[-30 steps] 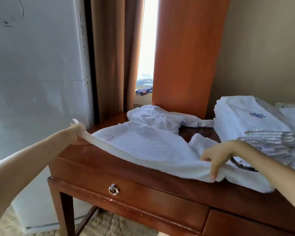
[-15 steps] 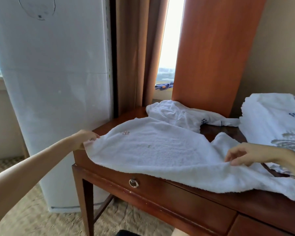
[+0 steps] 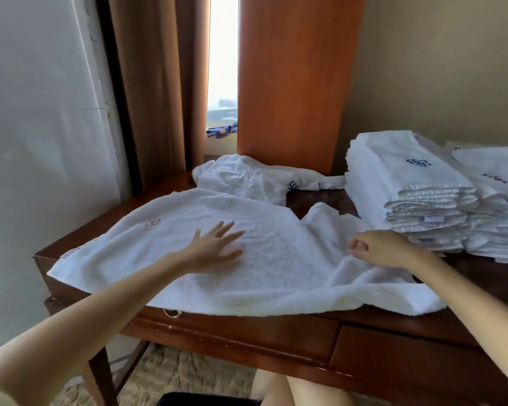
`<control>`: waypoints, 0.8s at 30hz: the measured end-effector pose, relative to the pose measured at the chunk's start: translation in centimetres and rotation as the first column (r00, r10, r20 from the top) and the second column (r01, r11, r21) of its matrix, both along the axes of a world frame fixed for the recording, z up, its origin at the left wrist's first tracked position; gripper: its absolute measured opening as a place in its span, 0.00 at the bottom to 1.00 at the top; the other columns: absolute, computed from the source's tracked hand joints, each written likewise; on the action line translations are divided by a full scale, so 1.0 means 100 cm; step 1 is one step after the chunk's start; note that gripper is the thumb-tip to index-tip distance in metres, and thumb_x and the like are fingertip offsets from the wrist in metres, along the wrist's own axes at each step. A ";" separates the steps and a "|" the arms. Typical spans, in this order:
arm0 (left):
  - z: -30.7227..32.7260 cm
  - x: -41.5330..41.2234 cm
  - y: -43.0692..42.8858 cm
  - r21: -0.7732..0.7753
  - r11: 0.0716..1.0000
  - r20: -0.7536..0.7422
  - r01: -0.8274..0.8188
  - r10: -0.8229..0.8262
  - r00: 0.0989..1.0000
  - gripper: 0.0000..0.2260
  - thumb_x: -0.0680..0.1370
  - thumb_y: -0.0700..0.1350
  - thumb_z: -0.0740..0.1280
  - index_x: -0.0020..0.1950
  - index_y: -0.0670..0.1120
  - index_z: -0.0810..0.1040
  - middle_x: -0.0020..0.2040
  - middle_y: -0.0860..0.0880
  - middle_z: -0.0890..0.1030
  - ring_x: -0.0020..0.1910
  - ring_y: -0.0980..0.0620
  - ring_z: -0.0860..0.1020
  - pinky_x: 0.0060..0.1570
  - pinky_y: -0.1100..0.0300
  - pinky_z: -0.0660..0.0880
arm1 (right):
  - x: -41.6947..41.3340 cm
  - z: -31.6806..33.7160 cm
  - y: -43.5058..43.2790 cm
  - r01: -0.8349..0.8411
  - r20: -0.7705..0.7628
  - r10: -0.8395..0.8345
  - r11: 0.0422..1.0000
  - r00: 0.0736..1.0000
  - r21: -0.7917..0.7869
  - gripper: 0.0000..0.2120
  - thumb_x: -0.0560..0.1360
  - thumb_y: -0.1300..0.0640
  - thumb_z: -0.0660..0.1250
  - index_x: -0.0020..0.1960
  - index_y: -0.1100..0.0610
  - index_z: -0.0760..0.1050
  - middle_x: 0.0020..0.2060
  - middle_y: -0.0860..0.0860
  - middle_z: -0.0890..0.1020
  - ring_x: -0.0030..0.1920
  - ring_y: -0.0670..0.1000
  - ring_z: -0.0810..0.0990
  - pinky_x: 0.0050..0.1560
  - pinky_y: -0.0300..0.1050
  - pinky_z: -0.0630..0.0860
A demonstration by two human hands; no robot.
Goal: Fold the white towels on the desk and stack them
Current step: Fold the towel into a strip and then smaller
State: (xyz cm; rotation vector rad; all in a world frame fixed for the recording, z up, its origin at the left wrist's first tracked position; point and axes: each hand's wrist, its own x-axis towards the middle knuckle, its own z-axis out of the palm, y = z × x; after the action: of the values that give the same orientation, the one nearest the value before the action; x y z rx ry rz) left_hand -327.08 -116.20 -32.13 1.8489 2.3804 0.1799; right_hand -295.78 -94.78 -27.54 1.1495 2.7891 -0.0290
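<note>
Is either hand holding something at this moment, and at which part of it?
The left hand lies flat on the spread towel, holding nothing. The right hand is curled at a raised fold near its right side; a pinch cannot be confirmed.

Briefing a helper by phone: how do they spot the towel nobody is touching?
On the wooden desk, look to the back edge, below the tall orange-brown panel. The crumpled towel lies there, bunched in a heap, unlike the flat towel spread in front and the folded stacks at right.
</note>
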 end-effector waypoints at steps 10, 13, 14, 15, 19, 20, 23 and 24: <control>0.017 0.028 0.023 0.209 0.976 -0.187 -0.069 0.109 0.976 0.26 0.76 0.68 0.49 0.56 0.53 0.77 0.55 0.50 0.79 0.52 0.50 0.78 0.67 0.44 0.62 | 0.028 0.010 0.004 0.238 -0.323 -0.222 0.971 0.920 0.009 0.11 0.79 0.49 0.60 0.48 0.54 0.77 0.46 0.51 0.84 0.47 0.53 0.82 0.46 0.45 0.75; 0.020 0.039 0.045 0.218 0.975 -0.187 0.044 -0.003 0.982 0.18 0.81 0.57 0.58 0.68 0.52 0.72 0.65 0.48 0.75 0.58 0.48 0.77 0.63 0.52 0.69 | 0.027 -0.007 0.014 0.200 -0.357 -0.181 0.980 0.917 0.019 0.15 0.78 0.59 0.59 0.64 0.52 0.73 0.63 0.54 0.75 0.62 0.57 0.74 0.60 0.51 0.72; 0.020 0.046 0.054 0.226 0.969 -0.143 0.098 -0.066 0.988 0.18 0.81 0.55 0.59 0.70 0.52 0.70 0.68 0.48 0.73 0.60 0.49 0.76 0.62 0.54 0.70 | 0.032 -0.014 0.018 0.212 -0.320 -0.204 0.977 0.925 -0.007 0.18 0.78 0.58 0.60 0.68 0.53 0.71 0.66 0.55 0.73 0.65 0.57 0.72 0.63 0.52 0.71; 0.019 0.054 0.064 0.233 0.959 -0.094 0.160 -0.141 0.986 0.18 0.82 0.53 0.60 0.72 0.53 0.68 0.70 0.49 0.71 0.63 0.49 0.75 0.62 0.56 0.71 | 0.038 -0.022 0.023 0.227 -0.291 -0.224 0.974 0.930 -0.023 0.21 0.78 0.57 0.61 0.70 0.53 0.69 0.67 0.55 0.72 0.67 0.58 0.70 0.65 0.52 0.69; 0.011 0.100 0.110 0.233 0.906 0.001 0.354 -0.364 0.931 0.23 0.83 0.52 0.58 0.78 0.55 0.57 0.77 0.51 0.61 0.74 0.51 0.62 0.69 0.56 0.64 | 0.056 -0.049 0.031 0.310 -0.486 -0.259 0.950 0.835 0.027 0.15 0.77 0.53 0.64 0.63 0.55 0.75 0.60 0.55 0.76 0.63 0.58 0.72 0.59 0.48 0.68; 0.007 0.111 0.123 0.231 0.904 0.019 0.361 -0.375 0.927 0.25 0.82 0.53 0.58 0.78 0.55 0.54 0.78 0.51 0.58 0.77 0.51 0.57 0.72 0.54 0.59 | 0.059 -0.054 0.032 0.342 -0.545 -0.232 0.933 0.806 0.109 0.12 0.76 0.54 0.66 0.57 0.56 0.78 0.56 0.55 0.78 0.60 0.58 0.74 0.57 0.48 0.66; -0.003 0.134 0.149 0.215 0.906 0.052 0.364 -0.383 0.922 0.32 0.80 0.53 0.63 0.79 0.56 0.49 0.80 0.51 0.49 0.78 0.51 0.45 0.76 0.43 0.45 | 0.062 -0.060 0.034 0.367 -0.606 -0.079 0.854 0.792 0.368 0.08 0.71 0.56 0.71 0.47 0.59 0.79 0.47 0.56 0.79 0.52 0.59 0.76 0.58 0.51 0.64; -0.006 0.139 0.159 0.214 0.907 0.075 0.363 -0.386 0.919 0.34 0.79 0.50 0.64 0.79 0.56 0.48 0.80 0.51 0.48 0.78 0.50 0.43 0.75 0.40 0.41 | 0.065 -0.059 0.038 0.356 -0.610 -0.022 0.828 0.792 0.433 0.07 0.69 0.58 0.72 0.45 0.59 0.78 0.44 0.55 0.79 0.49 0.59 0.77 0.59 0.51 0.65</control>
State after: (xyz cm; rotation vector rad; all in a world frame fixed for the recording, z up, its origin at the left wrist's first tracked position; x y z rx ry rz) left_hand -313.15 -100.33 -32.73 2.2742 1.9421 0.4827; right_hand -289.26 -91.02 -33.39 1.8388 3.3054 0.4922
